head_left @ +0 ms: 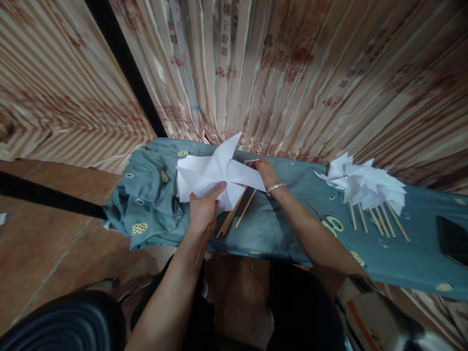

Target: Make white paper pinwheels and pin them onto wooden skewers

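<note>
My left hand (204, 207) is closed on a white paper pinwheel (224, 171), its thumb pressed on the paper just below the centre. The folded blades spread out over a stack of white paper (183, 183). Beyond the right-hand blade, my right hand (266, 171) is closed, with a thin pale stick-like piece (251, 160) at its fingertips. That blade partly hides its fingers. Several wooden sticks (228, 219) lie on the cloth below the pinwheel, beside my left hand.
A patterned green-grey cloth (285, 229) covers the narrow table. To the right lie scissors (331, 223), several pinwheels on sticks (376, 183) and a dark flat object (451, 239). Behind hangs a striped curtain (234, 73). A black stool (66, 321) stands at lower left.
</note>
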Action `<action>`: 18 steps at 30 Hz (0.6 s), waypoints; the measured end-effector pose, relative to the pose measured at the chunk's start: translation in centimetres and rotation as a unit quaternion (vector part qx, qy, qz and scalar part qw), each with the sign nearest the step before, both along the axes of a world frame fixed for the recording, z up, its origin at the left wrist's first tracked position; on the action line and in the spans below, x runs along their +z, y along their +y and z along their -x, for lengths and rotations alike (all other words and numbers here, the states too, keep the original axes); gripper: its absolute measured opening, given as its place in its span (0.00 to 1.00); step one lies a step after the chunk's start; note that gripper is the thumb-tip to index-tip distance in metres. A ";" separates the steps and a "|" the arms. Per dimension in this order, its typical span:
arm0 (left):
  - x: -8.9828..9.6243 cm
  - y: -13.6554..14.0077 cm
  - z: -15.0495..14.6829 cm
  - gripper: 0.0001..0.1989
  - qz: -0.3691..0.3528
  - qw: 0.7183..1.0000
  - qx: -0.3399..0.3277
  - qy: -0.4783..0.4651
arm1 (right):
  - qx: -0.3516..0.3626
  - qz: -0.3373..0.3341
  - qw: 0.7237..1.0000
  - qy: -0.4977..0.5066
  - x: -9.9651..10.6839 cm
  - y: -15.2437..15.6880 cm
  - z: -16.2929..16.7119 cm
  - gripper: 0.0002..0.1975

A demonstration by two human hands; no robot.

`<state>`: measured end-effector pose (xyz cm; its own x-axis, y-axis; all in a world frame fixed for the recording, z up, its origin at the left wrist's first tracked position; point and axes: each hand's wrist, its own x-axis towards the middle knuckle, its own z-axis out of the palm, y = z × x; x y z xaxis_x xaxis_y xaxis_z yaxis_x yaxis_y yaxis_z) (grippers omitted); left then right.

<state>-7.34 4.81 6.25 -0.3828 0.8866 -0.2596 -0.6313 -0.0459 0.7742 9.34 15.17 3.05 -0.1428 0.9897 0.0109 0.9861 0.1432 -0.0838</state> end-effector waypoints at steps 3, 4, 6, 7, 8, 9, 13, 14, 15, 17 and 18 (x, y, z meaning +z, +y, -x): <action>-0.1 -0.1 0.0 0.21 -0.002 1.000 -0.003 0.001 | -0.003 -0.009 1.000 -0.015 0.2 -0.1 0.0 0.14; -0.1 -0.1 0.1 0.21 -0.003 1.000 -0.006 0.001 | -0.002 -0.011 1.000 -0.019 0.3 -0.1 0.1 0.15; -0.2 -0.1 0.1 0.21 -0.005 1.000 -0.009 0.002 | 0.003 -0.012 0.999 -0.037 0.4 -0.1 0.2 0.15; -0.3 -0.1 0.1 0.20 -0.006 1.000 -0.010 0.001 | 0.006 -0.011 0.999 -0.049 0.4 0.0 0.3 0.15; -0.3 -0.1 0.1 0.20 -0.008 1.000 -0.010 0.001 | 0.007 -0.010 0.998 -0.061 0.4 0.1 0.4 0.16; -0.3 -0.1 0.1 0.20 -0.010 1.000 -0.010 0.001 | 0.008 -0.009 0.997 -0.072 0.4 0.2 0.5 0.16; -0.3 -0.1 0.1 0.19 -0.005 1.000 -0.015 0.009 | 0.002 -0.008 0.997 -0.082 0.3 0.6 0.8 0.15; -0.3 -0.1 0.1 0.19 -0.002 1.000 -0.016 0.011 | -0.001 -0.008 0.997 -0.081 0.3 0.7 0.8 0.15; -0.3 -0.1 0.1 0.20 0.000 1.000 -0.017 0.013 | -0.003 -0.008 0.997 -0.080 0.3 0.7 0.9 0.15; -0.4 -0.1 0.2 0.21 0.002 1.000 -0.019 0.015 | -0.007 -0.007 0.997 -0.076 0.3 0.8 0.9 0.16; -0.4 -0.1 0.2 0.21 0.001 1.000 -0.020 0.015 | -0.008 -0.006 0.997 -0.074 0.3 0.7 0.9 0.16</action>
<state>-7.49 4.68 5.82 -0.3556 0.9004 -0.2506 -0.6088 -0.0198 0.7931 8.42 15.90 3.34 -0.1275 0.9918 0.0038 0.9898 0.1270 0.0640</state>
